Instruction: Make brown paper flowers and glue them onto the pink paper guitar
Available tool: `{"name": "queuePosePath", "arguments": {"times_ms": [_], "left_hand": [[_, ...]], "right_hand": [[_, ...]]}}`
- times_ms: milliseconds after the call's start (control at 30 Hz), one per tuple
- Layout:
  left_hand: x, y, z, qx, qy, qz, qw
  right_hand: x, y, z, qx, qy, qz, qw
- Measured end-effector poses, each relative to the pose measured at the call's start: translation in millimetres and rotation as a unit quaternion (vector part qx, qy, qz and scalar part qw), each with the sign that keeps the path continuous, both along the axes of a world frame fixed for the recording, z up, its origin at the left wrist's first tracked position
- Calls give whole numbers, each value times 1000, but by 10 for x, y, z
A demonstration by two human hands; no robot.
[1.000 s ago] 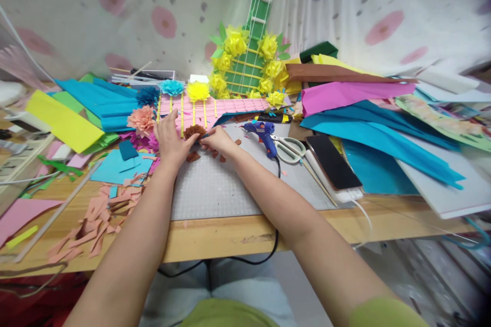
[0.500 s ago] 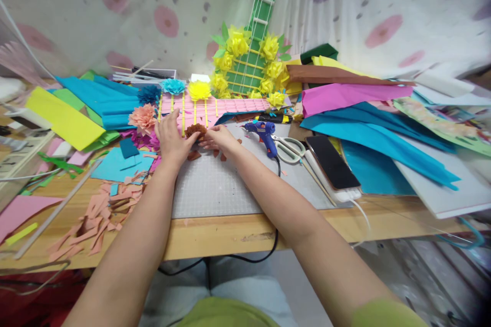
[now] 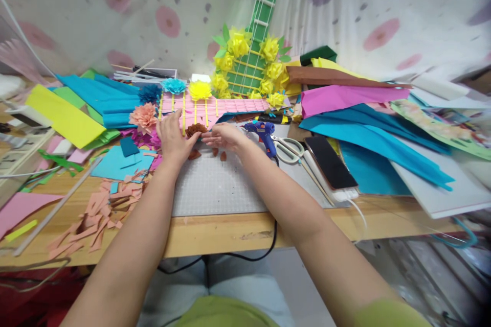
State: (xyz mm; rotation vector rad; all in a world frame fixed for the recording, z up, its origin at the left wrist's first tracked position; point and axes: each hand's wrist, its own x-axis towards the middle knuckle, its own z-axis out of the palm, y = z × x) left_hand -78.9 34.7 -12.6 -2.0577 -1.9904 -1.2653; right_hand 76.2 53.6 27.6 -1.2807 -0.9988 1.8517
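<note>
A pink paper guitar with yellow strips lies across the back of the mat. Paper flowers in yellow, light blue, dark blue and salmon edge it. At its near side sits a brown paper flower. My left hand rests on the guitar with fingers apart, its thumb by the brown flower. Just right of that flower, my right hand holds nothing visible, its fingers stretched out. Brown paper petals lie below on the grey cutting mat.
Right of my right hand lie a blue glue gun, scissors and a phone. Salmon paper scraps cover the left. A green paper guitar with yellow flowers leans behind. Blue crepe paper spreads at the right.
My right hand has drawn a little to the right, away from the brown flower, and its fingers have straightened. My left hand has stayed in nearly the same place.
</note>
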Motion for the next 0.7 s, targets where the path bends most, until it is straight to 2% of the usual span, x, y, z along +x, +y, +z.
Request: {"name": "queuePosePath", "arguments": {"times_ms": [200, 300, 400, 533, 600, 700], "left_hand": [[76, -73, 73, 12, 1, -19, 1000], [169, -138, 118, 35, 11, -33, 999], [289, -200, 132, 54, 19, -67, 996], [441, -252, 90, 33, 37, -159, 986], [499, -268, 52, -9, 51, -204, 978], [553, -287, -8, -94, 67, -223, 968]], "right_hand": [[318, -53, 178, 119, -3, -100, 988], [622, -45, 227, 216, -36, -151, 964], [991, -1, 220, 299, -102, -199, 928], [1417, 71, 55, 341, -161, -276, 884], [1534, 82, -104, 347, -183, -308, 867], [1571, 43, -380, 381, -241, -330, 830]]}}
